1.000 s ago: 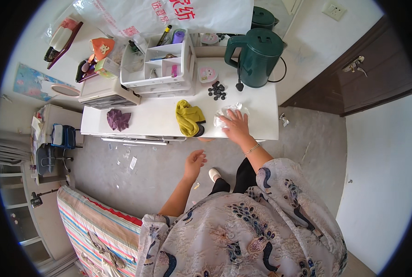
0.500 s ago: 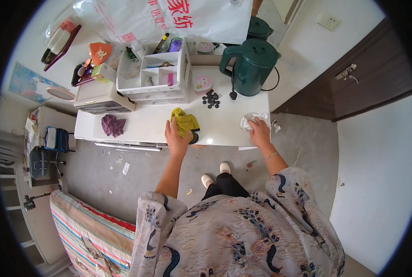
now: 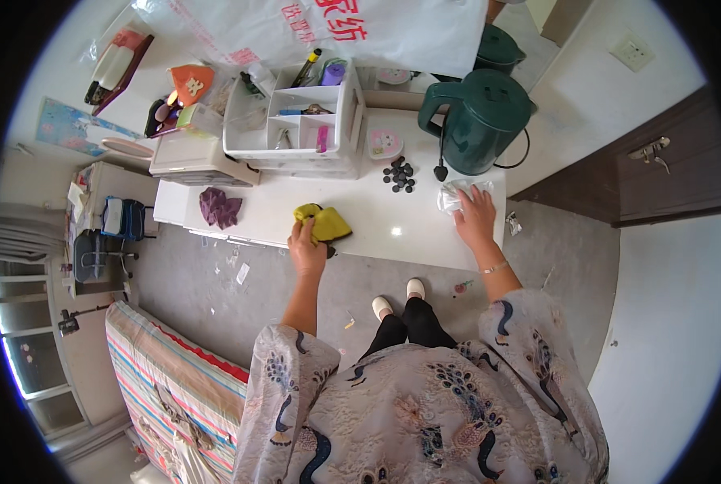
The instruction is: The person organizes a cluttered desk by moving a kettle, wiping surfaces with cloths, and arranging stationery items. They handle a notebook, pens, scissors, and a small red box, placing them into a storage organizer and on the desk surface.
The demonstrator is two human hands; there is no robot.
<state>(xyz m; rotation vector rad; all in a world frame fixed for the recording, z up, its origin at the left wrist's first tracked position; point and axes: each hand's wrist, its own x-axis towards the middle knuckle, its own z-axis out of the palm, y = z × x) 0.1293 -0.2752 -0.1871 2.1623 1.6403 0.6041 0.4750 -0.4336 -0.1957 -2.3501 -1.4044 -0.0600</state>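
Observation:
My left hand (image 3: 307, 250) pinches the near left corner of a yellow-green cloth (image 3: 330, 224) at the front edge of the white tabletop (image 3: 360, 234). A dark edging shows along the cloth's lower side. Farther right, my right hand (image 3: 478, 218) lies with spread fingers against a crumpled white sheet (image 3: 453, 196), in front of a dark green electric kettle (image 3: 489, 121). Whether the sheet is tissue or thin plastic I cannot tell. Between the hands, beyond them, sits a cluster of small black round pieces (image 3: 398, 175). A crumpled purple cloth (image 3: 219, 208) lies to the left.
Behind the cloth stands a white drawer organizer (image 3: 296, 157) with pens and small items. Beside the black pieces is a small pink-topped box (image 3: 385, 143). The kettle's cord and plug (image 3: 440, 172) rest on the tabletop. A striped bed (image 3: 175, 379) is at lower left.
The yellow-green cloth, gripped by my left hand, has shifted and looks more folded. My right hand has moved farther in, and the white sheet has shifted slightly left and away. The whole view has shifted.

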